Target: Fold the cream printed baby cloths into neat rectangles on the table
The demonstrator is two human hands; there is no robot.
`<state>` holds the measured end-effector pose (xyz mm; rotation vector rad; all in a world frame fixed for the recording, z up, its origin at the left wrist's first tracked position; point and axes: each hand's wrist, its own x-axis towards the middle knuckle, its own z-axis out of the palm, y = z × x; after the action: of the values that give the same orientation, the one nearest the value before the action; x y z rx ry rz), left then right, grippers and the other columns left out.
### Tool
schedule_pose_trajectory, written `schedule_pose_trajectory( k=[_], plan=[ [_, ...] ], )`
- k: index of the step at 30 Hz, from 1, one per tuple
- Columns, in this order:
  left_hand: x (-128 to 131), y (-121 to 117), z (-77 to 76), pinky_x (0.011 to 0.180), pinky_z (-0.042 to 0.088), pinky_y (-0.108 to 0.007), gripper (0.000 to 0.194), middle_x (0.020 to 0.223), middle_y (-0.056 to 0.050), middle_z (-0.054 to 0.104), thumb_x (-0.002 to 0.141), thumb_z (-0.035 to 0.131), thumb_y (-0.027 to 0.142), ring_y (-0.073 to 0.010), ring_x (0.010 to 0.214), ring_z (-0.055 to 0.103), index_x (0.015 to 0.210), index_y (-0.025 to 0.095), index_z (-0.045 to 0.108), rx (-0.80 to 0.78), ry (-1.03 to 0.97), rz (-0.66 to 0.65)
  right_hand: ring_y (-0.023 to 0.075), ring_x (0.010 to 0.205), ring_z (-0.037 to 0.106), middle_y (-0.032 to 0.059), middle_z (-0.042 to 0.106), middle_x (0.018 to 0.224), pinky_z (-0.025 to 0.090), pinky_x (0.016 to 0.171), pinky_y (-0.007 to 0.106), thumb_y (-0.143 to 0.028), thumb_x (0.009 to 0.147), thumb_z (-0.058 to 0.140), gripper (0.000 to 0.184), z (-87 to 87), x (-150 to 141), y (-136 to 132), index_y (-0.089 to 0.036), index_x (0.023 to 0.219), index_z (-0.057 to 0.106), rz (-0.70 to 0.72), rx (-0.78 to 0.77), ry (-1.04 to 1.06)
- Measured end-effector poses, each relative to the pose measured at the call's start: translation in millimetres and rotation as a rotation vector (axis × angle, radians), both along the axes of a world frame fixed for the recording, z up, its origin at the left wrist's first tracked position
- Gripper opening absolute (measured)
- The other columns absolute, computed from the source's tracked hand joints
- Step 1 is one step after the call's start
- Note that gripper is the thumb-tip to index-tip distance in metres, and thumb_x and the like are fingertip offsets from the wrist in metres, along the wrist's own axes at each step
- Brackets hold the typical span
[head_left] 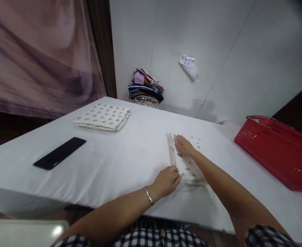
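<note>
A folded white cloth with small printed figures [187, 165] lies on the white table [130, 154] in front of me. My right hand [184, 145] rests flat on its far end, fingers stretched out. My left hand [167, 180], a bracelet on its wrist, has curled fingers pinching the cloth's near left corner.
A second folded patterned cloth [103, 117] lies at the far left of the table. A black phone [59, 153] lies near the left edge. A red plastic basket [279, 151] stands at the right. A stack of coloured folded clothes [146, 87] sits against the back wall.
</note>
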<state>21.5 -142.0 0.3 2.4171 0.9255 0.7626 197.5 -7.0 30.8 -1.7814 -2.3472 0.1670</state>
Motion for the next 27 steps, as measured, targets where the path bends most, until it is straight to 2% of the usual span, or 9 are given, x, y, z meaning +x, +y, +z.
schedule_pose_trajectory(
  k=[3, 6, 9, 14, 18, 20, 23, 27],
  plan=[
    [1.0, 1.5, -0.1, 0.073, 0.043, -0.028, 0.028, 0.090, -0.006, 0.061, 0.089, 0.040, 0.024, -0.0153, 0.082, 0.054, 0.074, 0.016, 0.062, -0.006, 0.024, -0.003, 0.0254, 0.135, 0.026, 0.0146, 0.033, 0.145, 0.026, 0.108, 0.043, -0.031, 0.093, 0.033, 0.047, -5.5, -11.5, 26.7, -0.010, 0.134, 0.041, -0.011, -0.001, -0.031],
    [2.7, 2.8, 0.9, 0.070, 0.042, -0.028, 0.026, 0.086, -0.006, 0.061, 0.087, 0.043, 0.023, -0.0148, 0.079, 0.053, 0.071, 0.016, 0.061, -0.028, 0.053, -0.007, 0.0245, 0.135, 0.026, 0.0123, 0.034, 0.144, 0.021, 0.108, 0.046, -0.034, 0.095, 0.029, 0.046, -17.5, -18.1, 38.8, -0.013, 0.134, 0.040, -0.032, -0.017, -0.064],
    [3.4, 3.3, 2.0, 0.067, 0.041, -0.027, 0.024, 0.084, -0.005, 0.060, 0.086, 0.045, 0.023, -0.0141, 0.076, 0.051, 0.069, 0.017, 0.060, -0.067, 0.044, -0.007, 0.0235, 0.136, 0.022, 0.0107, 0.032, 0.146, 0.016, 0.109, 0.046, -0.035, 0.095, 0.025, 0.049, -26.2, -18.3, 41.2, -0.013, 0.138, 0.035, -0.042, -0.025, -0.063],
    [2.7, 3.6, 3.6, 0.067, 0.041, -0.027, 0.023, 0.083, -0.005, 0.059, 0.086, 0.044, 0.023, -0.0146, 0.076, 0.051, 0.071, 0.017, 0.061, -0.116, 0.029, -0.008, 0.0228, 0.136, 0.022, 0.0107, 0.032, 0.146, 0.016, 0.109, 0.046, -0.039, 0.095, 0.023, 0.050, -26.6, -13.5, 42.6, -0.015, 0.138, 0.034, -0.019, -0.075, -0.046],
    [2.4, 4.5, 4.3, 0.067, 0.041, -0.027, 0.024, 0.085, -0.005, 0.059, 0.086, 0.043, 0.023, -0.0147, 0.077, 0.051, 0.071, 0.017, 0.061, -0.129, 0.027, -0.001, 0.0217, 0.137, 0.020, 0.0094, 0.030, 0.147, 0.013, 0.110, 0.045, -0.039, 0.095, 0.023, 0.052, -29.1, -15.3, 44.0, -0.015, 0.140, 0.032, -0.045, -0.054, -0.032],
    [2.0, 5.0, 3.9, 0.068, 0.041, -0.027, 0.024, 0.085, -0.004, 0.060, 0.087, 0.042, 0.023, -0.0143, 0.078, 0.052, 0.071, 0.017, 0.061, -0.127, 0.012, 0.003, 0.0220, 0.137, 0.020, 0.0092, 0.030, 0.147, 0.013, 0.111, 0.045, -0.040, 0.096, 0.024, 0.052, -27.4, -16.8, 44.6, -0.015, 0.140, 0.032, -0.041, -0.066, -0.019],
    [0.7, 5.5, 2.4, 0.069, 0.042, -0.027, 0.025, 0.086, -0.004, 0.060, 0.087, 0.042, 0.024, -0.0141, 0.079, 0.053, 0.071, 0.018, 0.061, -0.127, -0.024, 0.006, 0.0228, 0.138, 0.019, 0.0100, 0.027, 0.148, 0.016, 0.110, 0.043, -0.042, 0.095, 0.025, 0.053, -14.6, -11.6, 44.2, -0.015, 0.140, 0.034, -0.039, -0.087, 0.010],
    [-1.1, 5.3, 1.3, 0.071, 0.043, -0.028, 0.027, 0.087, -0.005, 0.060, 0.089, 0.041, 0.026, -0.0148, 0.081, 0.053, 0.073, 0.018, 0.061, -0.131, -0.050, 0.006, 0.0233, 0.139, 0.014, 0.0098, 0.022, 0.150, 0.015, 0.111, 0.045, -0.042, 0.095, 0.023, 0.054, 4.7, 23.1, 32.0, -0.015, 0.140, 0.034, -0.129, -0.007, -0.018]
  ],
)
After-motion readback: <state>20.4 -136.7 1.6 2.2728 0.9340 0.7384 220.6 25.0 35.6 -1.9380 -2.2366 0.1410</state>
